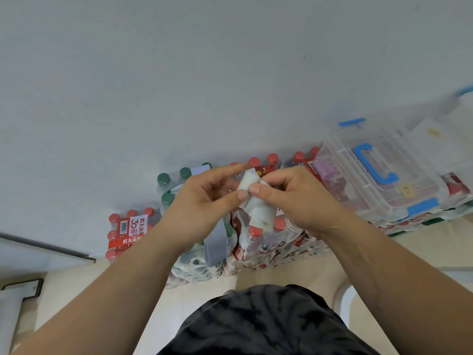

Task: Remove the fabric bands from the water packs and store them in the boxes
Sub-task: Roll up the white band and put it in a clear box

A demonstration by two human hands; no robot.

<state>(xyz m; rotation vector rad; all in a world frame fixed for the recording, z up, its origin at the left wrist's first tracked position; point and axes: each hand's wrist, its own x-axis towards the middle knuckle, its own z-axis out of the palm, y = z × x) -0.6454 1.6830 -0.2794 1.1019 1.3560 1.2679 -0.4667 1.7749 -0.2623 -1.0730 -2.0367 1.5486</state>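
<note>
A white fabric band [257, 206] is pinched between my left hand [202, 201] and my right hand [291, 198], held above the stacked water packs. Its loose end curls down over a red-capped pack [266, 242]. A grey fabric band [216, 242] is still wrapped over the green-capped pack [179, 185] under my left wrist. A smaller red-capped pack [128, 231] stands at the left. At the right, a clear plastic box with a blue handle [376, 172] rests on top of other packs, with a pinkish band [323, 169] inside it.
The packs stand against a pale wall [179, 73] on a light floor [281, 275]. A second clear box with blue clips [460, 98] sits further right. My dark shorts [268, 321] fill the bottom middle. A white object [15, 303] lies at the lower left.
</note>
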